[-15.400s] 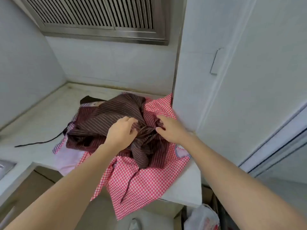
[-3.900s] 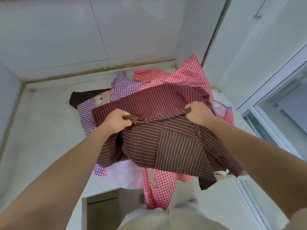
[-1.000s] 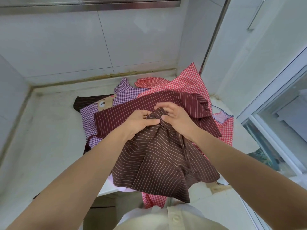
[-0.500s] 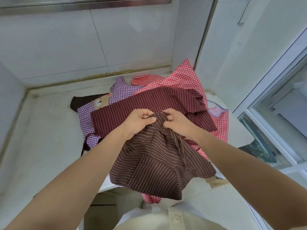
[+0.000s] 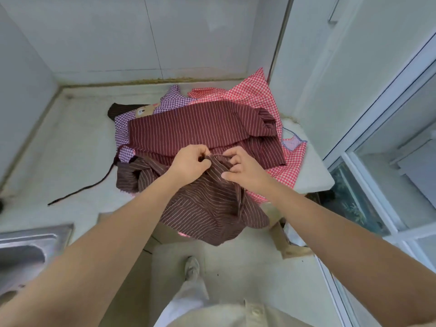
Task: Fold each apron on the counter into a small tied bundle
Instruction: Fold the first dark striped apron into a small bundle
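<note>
Both hands are working the brown striped apron (image 5: 207, 208) right at the front edge of the worktop (image 5: 70, 142). The left grip (image 5: 188, 165) is clenching a bunched-up bit of its top edge, and the right grip (image 5: 243, 168) is pinching the same bunch from the other side, knuckles nearly touching. The apron is sitting on top of the pile, and a good half of it is hanging off the edge toward the floor.

What's worrying me: all that dangling cloth is pulling down, so if either grip slackens while swapping hold, the whole thing is probably sliding off. The maroon striped apron (image 5: 195, 131) is also lying right under the fingers, so it'd be easy to gather a fold of it into the bundle by mistake. And there's a dark strap (image 5: 82, 192) trailing off to the left. I can't tell which apron it's attached to, so yanking it could be dragging the purple check apron (image 5: 169, 102) or the red check apron (image 5: 254, 95) along.

Compared with a few seconds back, the hands are no longer stretching a strap out wide; they're now meeting in the middle on a gathered wad. The view is also tilting further down, so the sink (image 5: 23, 246) and a shoe (image 5: 192, 267) are now showing.
</note>
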Tool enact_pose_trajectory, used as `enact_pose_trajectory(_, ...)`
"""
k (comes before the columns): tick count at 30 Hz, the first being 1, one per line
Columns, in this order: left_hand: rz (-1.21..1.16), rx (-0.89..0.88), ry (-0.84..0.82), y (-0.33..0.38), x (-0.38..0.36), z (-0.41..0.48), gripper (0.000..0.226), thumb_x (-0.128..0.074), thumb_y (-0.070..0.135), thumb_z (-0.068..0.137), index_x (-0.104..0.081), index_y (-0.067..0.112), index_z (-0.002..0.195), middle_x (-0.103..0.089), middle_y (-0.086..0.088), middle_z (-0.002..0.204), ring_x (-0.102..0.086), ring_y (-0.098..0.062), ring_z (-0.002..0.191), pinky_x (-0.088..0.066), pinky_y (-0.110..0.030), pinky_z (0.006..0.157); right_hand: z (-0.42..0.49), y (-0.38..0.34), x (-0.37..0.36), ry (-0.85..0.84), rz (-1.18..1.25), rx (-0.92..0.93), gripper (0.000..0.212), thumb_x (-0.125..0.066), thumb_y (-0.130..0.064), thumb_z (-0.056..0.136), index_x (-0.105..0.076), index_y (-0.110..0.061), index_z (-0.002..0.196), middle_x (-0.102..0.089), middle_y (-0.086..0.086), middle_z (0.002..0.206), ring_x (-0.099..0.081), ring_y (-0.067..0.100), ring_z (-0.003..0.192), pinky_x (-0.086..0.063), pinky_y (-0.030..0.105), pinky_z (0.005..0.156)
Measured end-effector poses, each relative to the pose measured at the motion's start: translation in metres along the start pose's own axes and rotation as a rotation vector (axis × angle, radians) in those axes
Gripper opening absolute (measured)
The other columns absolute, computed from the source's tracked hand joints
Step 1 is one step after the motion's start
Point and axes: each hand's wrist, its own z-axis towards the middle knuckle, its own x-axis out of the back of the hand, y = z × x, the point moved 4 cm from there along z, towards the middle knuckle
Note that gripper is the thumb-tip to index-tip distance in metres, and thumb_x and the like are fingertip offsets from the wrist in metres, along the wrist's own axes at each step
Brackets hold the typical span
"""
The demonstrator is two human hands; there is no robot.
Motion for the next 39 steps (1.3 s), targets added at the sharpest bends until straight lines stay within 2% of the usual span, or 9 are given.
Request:
enact_pose_trajectory(4, -0.025, 0.025, -0.022, 0.011, -0.031, -0.047, 0.024, -0.050, 0.004, 0.091, -0.051, 0.017, 0.071, -0.056, -0.003, 0.065, -0.046, -0.014, 0.055, -0.036, -0.029, 0.056, -0.040, 0.006, -0.009, 0.031, -0.206, 0.094, 0.047, -0.067, -0.002, 0.084, -0.044, -0.012, 0.124, -0.054, -0.009, 0.087, -0.057, 0.008, 0.064, -0.048, 0.027, 0.063)
enact_pose_trajectory(9, -0.250, 0.074, -0.086, 0.013, -0.053, -0.104, 0.022, -0.041, -0.005, 0.091, -0.050, 0.005, 0.073, -0.054, -0.002, 0.066, -0.050, -0.008, 0.057, -0.041, -0.024, 0.059, -0.079, 0.049, -0.029, -0.119, -0.362, 0.018, 0.048, -0.062, -0.005, 0.085, -0.051, -0.012, 0.131, -0.063, 0.009, 0.121, -0.064, 0.028, 0.100, -0.052, 0.037, 0.081)
enact_pose_trajectory(12, -0.329, 0.119, -0.134, 0.018, -0.058, -0.131, 0.030, -0.038, -0.010, 0.093, -0.051, 0.008, 0.073, -0.055, 0.003, 0.066, -0.050, -0.002, 0.054, -0.041, -0.015, 0.057, -0.102, 0.075, -0.033, -0.230, -0.179, -0.137, 0.051, -0.057, -0.005, 0.089, -0.042, -0.016, 0.136, -0.059, 0.002, 0.122, -0.065, 0.024, 0.081, -0.051, 0.029, 0.057)
enact_pose_trajectory(16, -0.394, 0.243, -0.039, 0.006, -0.057, -0.143, 0.027, -0.038, -0.002, 0.097, -0.055, 0.013, 0.081, -0.059, 0.013, 0.058, -0.050, 0.000, 0.051, -0.040, -0.013, 0.055, -0.114, 0.073, -0.014, 0.090, 0.007, -0.071, 0.040, -0.062, -0.005, 0.089, -0.041, -0.017, 0.122, -0.063, 0.001, 0.097, -0.062, 0.017, 0.083, -0.047, 0.025, 0.068)
enact_pose_trajectory(18, -0.457, 0.313, 0.023, -0.003, -0.056, -0.143, 0.016, -0.041, 0.003, 0.095, -0.055, 0.010, 0.088, -0.058, -0.003, 0.073, -0.053, -0.014, 0.069, -0.042, -0.023, 0.070, -0.118, 0.066, -0.006, 0.173, -0.006, -0.001, 0.024, -0.062, -0.005, 0.090, -0.052, -0.019, 0.106, -0.063, -0.002, 0.090, -0.061, 0.015, 0.083, -0.047, 0.028, 0.075)
enact_pose_trajectory(20, -0.484, 0.344, 0.017, -0.005, -0.057, -0.145, 0.014, -0.043, 0.002, 0.094, -0.054, 0.007, 0.088, -0.055, -0.010, 0.083, -0.051, -0.021, 0.078, -0.042, -0.034, 0.077, -0.122, 0.066, -0.008, -0.016, -0.064, -0.030, 0.016, -0.063, -0.005, 0.090, -0.062, -0.021, 0.095, -0.063, -0.005, 0.096, -0.061, 0.013, 0.090, -0.047, 0.029, 0.084)
enact_pose_trajectory(25, -0.471, 0.364, -0.119, 0.001, -0.081, -0.154, 0.022, -0.044, -0.004, 0.092, -0.056, 0.006, 0.077, -0.060, -0.013, 0.084, -0.055, -0.025, 0.078, -0.046, -0.036, 0.077, -0.162, 0.085, -0.041, -0.886, -0.034, -0.323, 0.013, -0.056, -0.009, 0.096, -0.061, -0.014, 0.084, -0.064, -0.001, 0.092, -0.059, 0.015, 0.087, -0.047, 0.030, 0.083)
enact_pose_trajectory(31, -0.672, 0.437, -0.178, 0.003, -0.094, -0.156, 0.018, -0.043, -0.009, 0.087, -0.059, -0.002, 0.088, -0.064, -0.021, 0.088, -0.060, -0.033, 0.082, -0.049, -0.053, 0.091, -0.146, 0.089, -0.034, -0.243, 0.068, -0.109, 0.035, -0.045, 0.010, 0.090, -0.069, -0.012, 0.104, -0.071, 0.003, 0.101, -0.066, 0.019, 0.097, -0.053, 0.028, 0.090)
enact_pose_trajectory(39, -0.785, 0.385, -0.300, 0.013, -0.085, -0.159, 0.021, -0.055, -0.003, 0.077, -0.064, 0.000, 0.096, -0.064, -0.027, 0.101, -0.061, -0.035, 0.089, -0.050, -0.046, 0.091, -0.145, 0.077, -0.030, -0.079, 0.233, 0.017, 0.027, -0.053, 0.005, 0.093, -0.067, -0.019, 0.093, -0.069, -0.008, 0.108, -0.068, 0.022, 0.101, -0.056, 0.025, 0.085)
